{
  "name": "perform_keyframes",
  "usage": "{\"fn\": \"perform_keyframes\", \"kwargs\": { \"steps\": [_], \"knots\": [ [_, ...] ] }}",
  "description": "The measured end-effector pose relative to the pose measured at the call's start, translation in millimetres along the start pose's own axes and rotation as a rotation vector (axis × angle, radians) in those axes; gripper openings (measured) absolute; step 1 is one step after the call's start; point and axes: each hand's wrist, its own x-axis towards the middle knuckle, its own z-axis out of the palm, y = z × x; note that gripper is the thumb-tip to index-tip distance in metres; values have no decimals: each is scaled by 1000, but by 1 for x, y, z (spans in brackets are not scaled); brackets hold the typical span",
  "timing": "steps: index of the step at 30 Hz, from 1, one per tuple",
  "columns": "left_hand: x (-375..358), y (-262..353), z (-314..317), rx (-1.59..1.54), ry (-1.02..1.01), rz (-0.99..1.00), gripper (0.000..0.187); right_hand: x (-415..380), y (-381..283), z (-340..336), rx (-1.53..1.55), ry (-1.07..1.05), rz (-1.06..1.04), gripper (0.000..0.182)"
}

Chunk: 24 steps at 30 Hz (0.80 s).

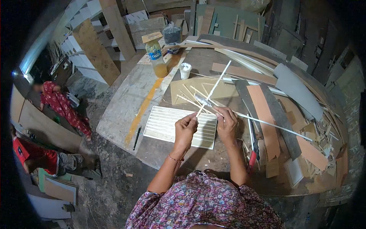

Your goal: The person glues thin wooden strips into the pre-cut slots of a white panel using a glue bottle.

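My left hand (186,129) is closed in a pinch on a thin wooden strip (200,110), holding it above a white slatted panel (160,124). Close by on the right, my right hand (227,121) is closed round a white-smeared tool (204,101); its tip is close to the strip, and I cannot make out its exact kind. Several thin pale sticks (187,92) lie beyond my hands on a tan board (228,91). A white cup (185,71) with white stuff at its rim stands behind them.
A plastic bottle (159,68) of amber liquid and a dark-filled bag (172,35) stand at the back. A red-handled tool (251,162), an orange-brown strip (263,118) and scraps lie right. A pencil-like stick (136,138) lies left. Two people (65,103) are on the left.
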Motion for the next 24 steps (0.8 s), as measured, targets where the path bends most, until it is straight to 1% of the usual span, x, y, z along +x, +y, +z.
{"fn": "perform_keyframes", "kwargs": {
  "steps": [3, 6, 9, 15, 18, 21, 24],
  "knots": [
    [1, -1, -4, -114, -29, 5, 19, -3, 2, 1, -84, 1, -58, 23],
    [3, 2, -6, -136, 11, 39, 18, -5, 2, -3, -193, 2, -118, 26],
    [3, 2, -9, -165, -2, 41, 19, -8, 3, -3, -191, 54, -143, 28],
    [3, -7, -11, -160, 18, -5, 20, -15, 12, -5, -205, -11, -95, 27],
    [5, -10, -15, -154, 18, 24, 20, -16, 15, -10, -208, -13, -74, 26],
    [5, -10, -14, -137, 63, 78, 21, -14, 16, -13, -221, -20, -53, 24],
    [4, -9, -14, -56, 97, 130, 21, -13, 15, -14, -146, 50, 2, 23]
  ]
}}
